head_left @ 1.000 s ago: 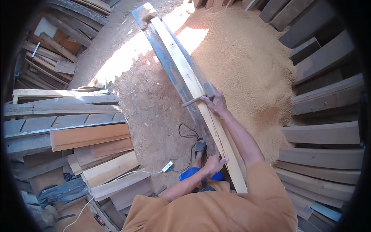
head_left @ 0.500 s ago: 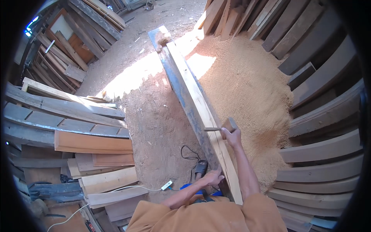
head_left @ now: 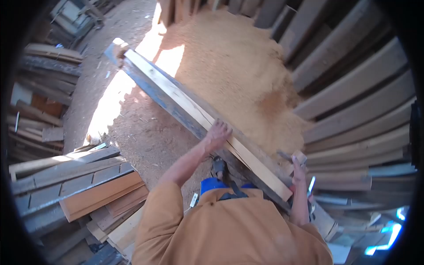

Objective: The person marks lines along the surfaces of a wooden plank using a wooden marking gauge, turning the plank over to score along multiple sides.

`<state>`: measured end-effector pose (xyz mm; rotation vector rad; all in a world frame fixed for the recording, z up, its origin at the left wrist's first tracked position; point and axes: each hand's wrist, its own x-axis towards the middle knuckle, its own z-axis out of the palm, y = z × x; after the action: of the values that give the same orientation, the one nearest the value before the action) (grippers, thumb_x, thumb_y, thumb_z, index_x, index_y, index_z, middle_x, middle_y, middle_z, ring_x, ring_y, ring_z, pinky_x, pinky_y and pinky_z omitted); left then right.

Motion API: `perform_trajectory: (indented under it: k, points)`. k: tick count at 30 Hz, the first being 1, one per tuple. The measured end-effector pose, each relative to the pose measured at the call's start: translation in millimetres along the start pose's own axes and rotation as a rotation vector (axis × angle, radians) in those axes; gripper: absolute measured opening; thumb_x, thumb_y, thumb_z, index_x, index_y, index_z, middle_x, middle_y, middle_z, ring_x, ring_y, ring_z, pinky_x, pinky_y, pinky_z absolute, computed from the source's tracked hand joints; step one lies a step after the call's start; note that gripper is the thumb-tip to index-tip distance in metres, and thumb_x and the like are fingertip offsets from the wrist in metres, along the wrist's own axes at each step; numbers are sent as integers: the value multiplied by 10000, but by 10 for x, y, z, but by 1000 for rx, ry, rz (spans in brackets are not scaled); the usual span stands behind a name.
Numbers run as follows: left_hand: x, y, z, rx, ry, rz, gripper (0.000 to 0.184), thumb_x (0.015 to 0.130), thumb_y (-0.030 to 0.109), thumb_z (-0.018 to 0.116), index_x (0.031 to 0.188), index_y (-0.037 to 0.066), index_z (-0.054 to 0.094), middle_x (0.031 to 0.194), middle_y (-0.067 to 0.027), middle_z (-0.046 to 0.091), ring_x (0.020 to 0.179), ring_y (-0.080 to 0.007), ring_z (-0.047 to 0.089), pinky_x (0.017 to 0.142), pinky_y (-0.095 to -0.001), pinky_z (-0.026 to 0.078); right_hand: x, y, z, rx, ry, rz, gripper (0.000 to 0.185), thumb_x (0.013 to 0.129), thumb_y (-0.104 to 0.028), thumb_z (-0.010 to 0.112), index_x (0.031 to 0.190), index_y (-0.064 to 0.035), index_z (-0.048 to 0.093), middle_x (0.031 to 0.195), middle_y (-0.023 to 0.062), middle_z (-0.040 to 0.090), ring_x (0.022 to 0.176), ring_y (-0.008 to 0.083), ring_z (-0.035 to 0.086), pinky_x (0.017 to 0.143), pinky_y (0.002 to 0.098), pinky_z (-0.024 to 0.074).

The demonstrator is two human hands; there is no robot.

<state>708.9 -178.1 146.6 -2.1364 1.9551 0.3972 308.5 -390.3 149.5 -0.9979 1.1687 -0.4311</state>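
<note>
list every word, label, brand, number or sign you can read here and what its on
None: no readable text in view.
Pale timber under the left hand: dark marks and cracks, no lettering I can make out.
Tool in the right hand: too blurred to tell.
Small white block beside the shirt: too small to read anything.

A broad heap of tan, fine-grained sawdust (head_left: 234,66) spreads over the brown earth floor (head_left: 148,137), bordered on the right by a row of long grey-brown wooden planks (head_left: 349,81). At left, a flat orange-brown wooden panel (head_left: 104,194) lies on stacked boards, near a small white rectangular block (head_left: 194,200).
</note>
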Motion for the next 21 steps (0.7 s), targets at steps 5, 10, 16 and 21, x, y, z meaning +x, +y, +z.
perform_trajectory:
  k: [5,10,16,21]
  points:
    - [199,-171,-28,-120,-184,85,782,642,320,873,1351,134,600,1326,-146,621,1314,-334,529,1160,-514,343,-746,124,-661,69,350,-75,517,992,-238,735,1426,-36,539,1338,69,628,1223,189,603,1024,368,499]
    - [399,-180,-239,-85,-274,101,793,641,340,868,1360,145,597,1379,-140,622,1358,-344,522,1148,-528,368,-1071,624,-1059,89,613,-124,460,1001,-232,713,1389,-28,574,1292,96,652,1164,196,637,979,358,524]
    - [796,-247,-341,-119,-421,89,992,613,511,891,1466,153,535,1435,-167,599,1393,-378,505,1182,-534,348,-1224,818,-747,232,477,-65,475,1000,-262,713,1400,-43,581,1291,51,648,1146,181,645,954,351,535]
    - [833,-248,-329,-179,-290,30,1058,680,715,797,1511,126,509,1504,-221,540,1471,-417,415,1248,-532,262,-1084,1093,-668,130,508,-15,428,989,-249,721,1347,-35,625,1273,42,666,1146,166,642,956,346,525]
